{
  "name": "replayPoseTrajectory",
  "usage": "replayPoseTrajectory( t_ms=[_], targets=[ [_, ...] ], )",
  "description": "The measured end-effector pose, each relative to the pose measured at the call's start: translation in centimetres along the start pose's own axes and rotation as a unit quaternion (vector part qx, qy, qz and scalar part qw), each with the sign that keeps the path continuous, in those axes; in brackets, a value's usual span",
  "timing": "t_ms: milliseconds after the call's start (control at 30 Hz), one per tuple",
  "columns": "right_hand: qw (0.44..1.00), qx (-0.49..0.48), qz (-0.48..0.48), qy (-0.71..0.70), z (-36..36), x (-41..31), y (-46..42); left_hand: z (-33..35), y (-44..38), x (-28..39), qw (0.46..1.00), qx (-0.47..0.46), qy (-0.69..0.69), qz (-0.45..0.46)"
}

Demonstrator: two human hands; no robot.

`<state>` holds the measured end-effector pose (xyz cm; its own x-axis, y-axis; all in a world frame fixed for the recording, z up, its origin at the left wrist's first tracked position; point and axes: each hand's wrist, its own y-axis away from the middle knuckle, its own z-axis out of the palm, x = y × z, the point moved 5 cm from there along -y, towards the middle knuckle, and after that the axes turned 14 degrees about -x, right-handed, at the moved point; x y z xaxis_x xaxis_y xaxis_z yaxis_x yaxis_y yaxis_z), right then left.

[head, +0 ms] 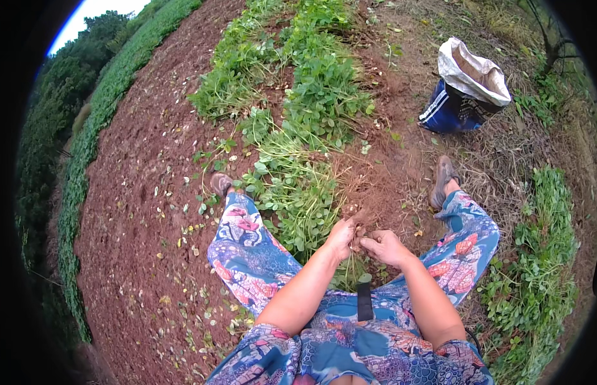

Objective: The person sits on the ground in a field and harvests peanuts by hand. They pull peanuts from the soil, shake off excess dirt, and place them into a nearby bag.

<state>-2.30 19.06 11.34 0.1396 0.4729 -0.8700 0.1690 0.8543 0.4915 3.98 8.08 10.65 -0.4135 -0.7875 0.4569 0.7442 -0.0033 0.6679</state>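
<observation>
Between my thighs, my left hand (341, 239) is closed around an uprooted peanut plant (350, 270), whose green stems hang down towards my lap. Its soil-covered roots (362, 217) stick up past my knuckles. My right hand (389, 248) meets the left at the root clump, thumb and fingers pinched on it. What exactly lies between those fingertips is too small to make out. Just beyond my left hand lies a heap of pulled peanut plants (298, 197), leaves to the left and thin brown roots to the right.
A blue woven sack (455, 108) with its white rim rolled open stands beyond my right shoe (444, 180). More pulled plants (322, 86) stretch away in rows ahead. Another green pile (534, 288) lies at right. Reddish soil (149, 202) with scattered leaves spreads at left.
</observation>
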Motion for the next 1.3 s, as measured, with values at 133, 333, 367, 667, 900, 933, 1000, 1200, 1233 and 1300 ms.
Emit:
replayPoseTrajectory(
  t_ms=[133, 333, 367, 667, 900, 933, 1000, 1200, 1233, 1300],
  targets=[
    [0.998, 0.02, -0.058, -0.007, 0.2, -1.0, 0.2, 0.8, 0.9, 0.9, 0.997, 0.03, -0.043, 0.049],
    [0.986, 0.03, -0.061, -0.152, 1.6, -2.8, 0.8, 0.3, -0.1, 1.1, 0.98, 0.107, -0.069, 0.153],
    [0.989, 0.025, -0.058, -0.137, 1.4, -3.3, 0.7, 0.1, 0.2, 0.7, 0.983, 0.101, -0.041, 0.145],
    [0.998, 0.014, -0.028, 0.047, -0.4, -1.9, -0.4, 1.0, 0.8, 3.4, 0.988, 0.073, -0.055, 0.128],
    [0.988, -0.004, -0.039, 0.151, -1.1, -4.4, -1.9, 0.1, -0.5, 4.6, 0.977, 0.082, -0.11, 0.165],
    [0.984, -0.005, -0.045, 0.173, -0.8, -5.2, -1.8, -0.6, -1.2, 4.4, 0.968, 0.085, -0.115, 0.206],
    [0.964, 0.04, -0.113, 0.238, -0.1, -6.5, -1.5, -2.2, -2.1, 4.5, 0.943, 0.119, -0.188, 0.249],
    [0.986, -0.017, -0.092, -0.136, 0.4, -6.4, 0.6, -3.6, 0.2, 4.5, 0.97, 0.175, -0.042, 0.164],
    [0.992, -0.019, -0.026, -0.121, -0.6, -4.4, 0.3, -4.1, 1.0, 5.0, 0.974, 0.156, -0.004, 0.163],
    [0.993, -0.069, 0.034, 0.09, -1.7, 3.0, -1.6, -4.2, 1.3, 5.8, 0.979, 0.121, 0.011, 0.164]
  ],
)
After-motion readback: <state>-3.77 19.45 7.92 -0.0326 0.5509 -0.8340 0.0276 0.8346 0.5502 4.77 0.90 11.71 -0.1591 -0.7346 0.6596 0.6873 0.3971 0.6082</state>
